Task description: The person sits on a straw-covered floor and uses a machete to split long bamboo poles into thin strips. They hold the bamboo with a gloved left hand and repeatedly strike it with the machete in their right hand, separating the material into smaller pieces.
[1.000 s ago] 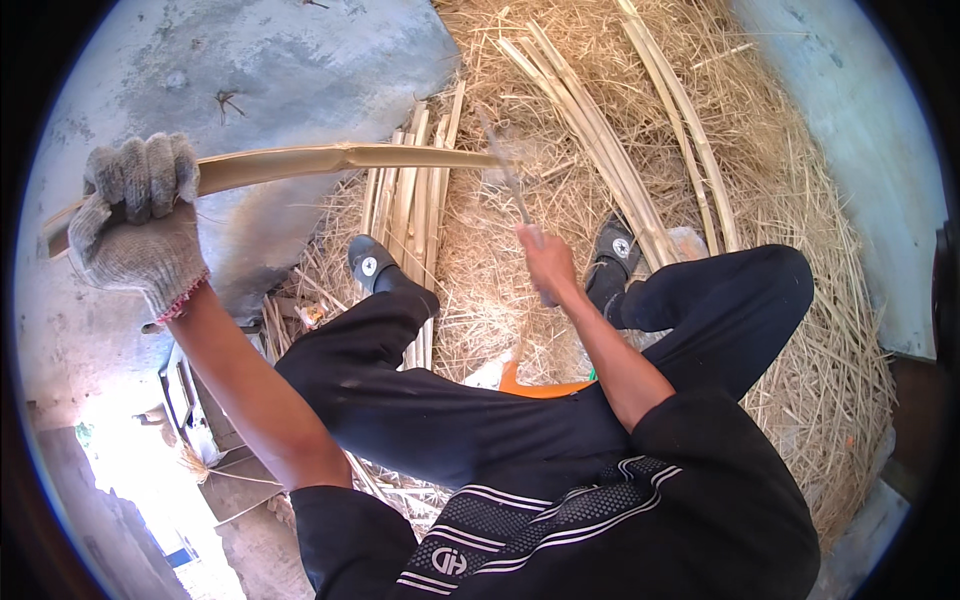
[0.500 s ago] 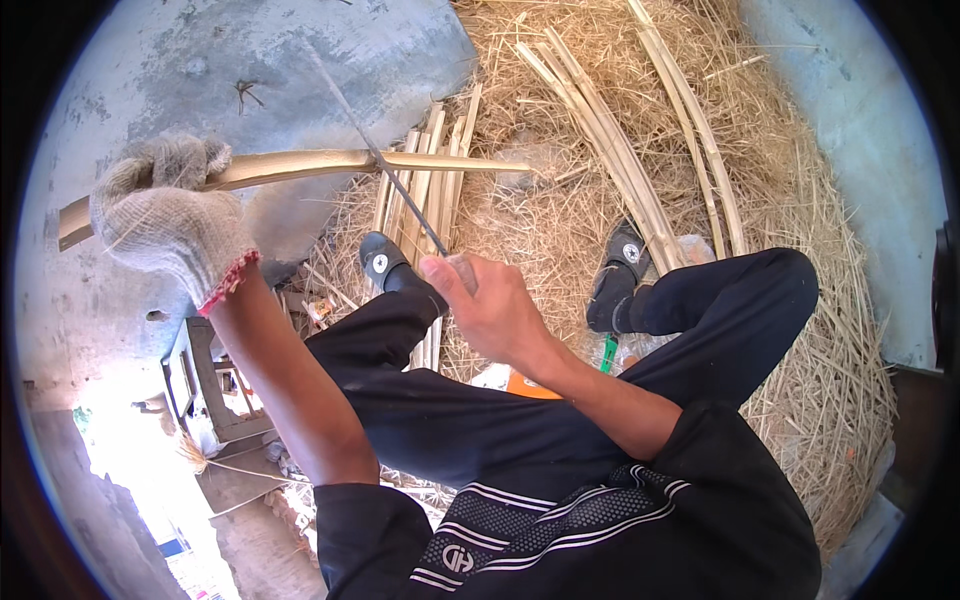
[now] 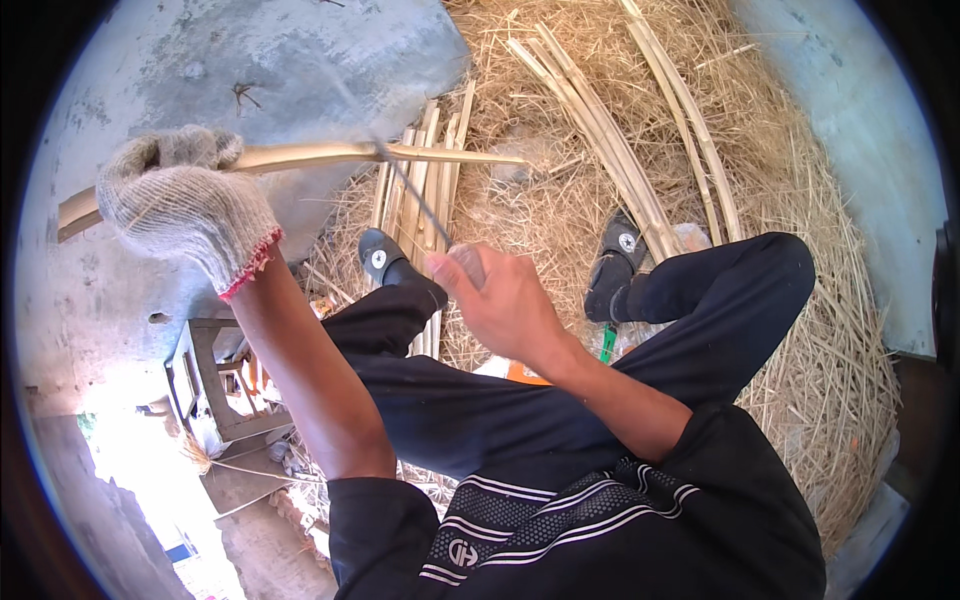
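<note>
Since half a second earlier the bare right hand [image 3: 505, 300] had pulled its thin blade [image 3: 420, 205] nearer, while the gloved left hand [image 3: 185, 205] stayed fisted round the long bamboo strip [image 3: 330, 155], which looked light, stiff, splintery, best gripped near its end.

Head cam: one view only, fisheye, looking steeply down from my head over my own lap.

I see the frame as a round image with black corners; straight edges bow near the rim. My torso fills 6 o'clock, close to the lens, legs running up to the shoes near centre. Left hand [image 3: 185, 215], gloved, sits at 10 o'clock, raised close to the camera; right hand [image 3: 510, 300] is bare, just off centre. The straw-covered ground [image 3: 800, 260] spreads from 12 to 4 o'clock, farther off; the grey concrete [image 3: 300, 70] is at 11. No second view here, so no shared part to report.
</note>
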`<action>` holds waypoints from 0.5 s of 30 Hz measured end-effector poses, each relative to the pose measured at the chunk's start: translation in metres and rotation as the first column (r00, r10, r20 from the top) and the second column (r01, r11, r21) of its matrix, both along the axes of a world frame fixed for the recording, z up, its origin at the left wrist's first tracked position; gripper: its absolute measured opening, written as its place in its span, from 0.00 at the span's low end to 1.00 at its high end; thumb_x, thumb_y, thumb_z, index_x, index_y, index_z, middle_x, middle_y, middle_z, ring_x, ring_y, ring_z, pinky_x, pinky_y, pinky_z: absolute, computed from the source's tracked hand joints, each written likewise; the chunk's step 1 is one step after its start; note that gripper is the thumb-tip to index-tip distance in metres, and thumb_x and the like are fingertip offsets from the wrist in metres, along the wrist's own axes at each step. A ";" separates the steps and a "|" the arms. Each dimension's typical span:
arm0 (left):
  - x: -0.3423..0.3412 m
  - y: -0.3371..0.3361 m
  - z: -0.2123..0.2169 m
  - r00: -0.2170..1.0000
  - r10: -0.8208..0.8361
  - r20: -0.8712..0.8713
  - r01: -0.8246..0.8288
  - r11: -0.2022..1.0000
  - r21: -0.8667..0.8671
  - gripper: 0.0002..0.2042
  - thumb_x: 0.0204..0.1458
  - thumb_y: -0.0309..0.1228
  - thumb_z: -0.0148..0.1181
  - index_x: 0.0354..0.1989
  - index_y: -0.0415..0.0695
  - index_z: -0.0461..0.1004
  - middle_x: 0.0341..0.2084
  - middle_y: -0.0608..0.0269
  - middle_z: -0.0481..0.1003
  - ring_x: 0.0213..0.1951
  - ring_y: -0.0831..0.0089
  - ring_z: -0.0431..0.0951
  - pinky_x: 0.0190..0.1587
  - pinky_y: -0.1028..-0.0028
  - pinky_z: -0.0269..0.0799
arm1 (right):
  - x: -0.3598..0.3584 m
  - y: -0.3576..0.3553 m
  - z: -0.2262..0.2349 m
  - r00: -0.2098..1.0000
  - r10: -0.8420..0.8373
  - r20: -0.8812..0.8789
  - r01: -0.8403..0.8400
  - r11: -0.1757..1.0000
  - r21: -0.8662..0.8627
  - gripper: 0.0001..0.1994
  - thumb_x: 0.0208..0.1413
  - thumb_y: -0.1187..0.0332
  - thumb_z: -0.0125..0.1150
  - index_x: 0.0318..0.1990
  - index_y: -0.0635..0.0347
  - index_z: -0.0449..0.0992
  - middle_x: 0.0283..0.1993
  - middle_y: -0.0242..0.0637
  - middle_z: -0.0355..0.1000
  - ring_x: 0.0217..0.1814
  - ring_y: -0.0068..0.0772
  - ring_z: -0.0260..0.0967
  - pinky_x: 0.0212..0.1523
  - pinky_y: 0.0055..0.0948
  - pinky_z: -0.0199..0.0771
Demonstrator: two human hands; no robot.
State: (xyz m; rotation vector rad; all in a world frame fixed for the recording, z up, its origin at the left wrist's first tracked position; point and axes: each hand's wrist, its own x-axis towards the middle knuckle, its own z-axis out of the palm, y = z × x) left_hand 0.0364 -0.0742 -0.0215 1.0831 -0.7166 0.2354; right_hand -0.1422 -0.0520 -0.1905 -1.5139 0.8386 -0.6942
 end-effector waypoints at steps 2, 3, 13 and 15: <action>-0.001 -0.005 0.003 1.000 -0.018 -0.015 0.018 1.000 -0.002 0.10 0.45 0.26 0.43 0.13 0.43 0.57 0.10 0.65 0.56 0.11 0.75 0.54 0.14 0.73 0.52 | -0.001 0.008 0.001 1.000 0.012 0.016 -0.011 0.998 -0.066 0.25 0.61 0.49 0.55 0.26 0.67 0.74 0.17 0.50 0.69 0.22 0.47 0.70 0.27 0.40 0.69; -0.001 -0.006 0.004 0.999 -0.026 -0.022 0.026 1.000 -0.003 0.10 0.45 0.26 0.43 0.13 0.43 0.57 0.10 0.65 0.56 0.11 0.75 0.54 0.14 0.73 0.52 | -0.001 0.010 0.000 0.999 0.021 0.024 -0.018 0.995 -0.097 0.25 0.61 0.49 0.55 0.26 0.68 0.74 0.17 0.48 0.68 0.20 0.43 0.68 0.25 0.38 0.67; 0.032 0.015 0.002 0.999 -0.046 0.010 0.044 0.990 0.136 0.09 0.42 0.26 0.45 0.16 0.50 0.52 0.11 0.70 0.50 0.13 0.77 0.48 0.18 0.71 0.49 | 0.046 -0.006 -0.095 0.961 -0.180 -0.209 0.162 0.982 -0.098 0.27 0.56 0.43 0.55 0.31 0.66 0.77 0.26 0.59 0.74 0.33 0.62 0.75 0.35 0.50 0.75; 0.020 0.014 0.000 0.982 0.023 -0.185 -0.031 0.999 -0.041 0.08 0.46 0.28 0.44 0.18 0.49 0.55 0.12 0.68 0.54 0.13 0.75 0.51 0.17 0.70 0.53 | 0.040 -0.004 -0.083 0.967 -0.132 -0.217 0.129 0.991 -0.032 0.27 0.56 0.44 0.54 0.33 0.65 0.78 0.28 0.60 0.75 0.34 0.64 0.75 0.36 0.53 0.75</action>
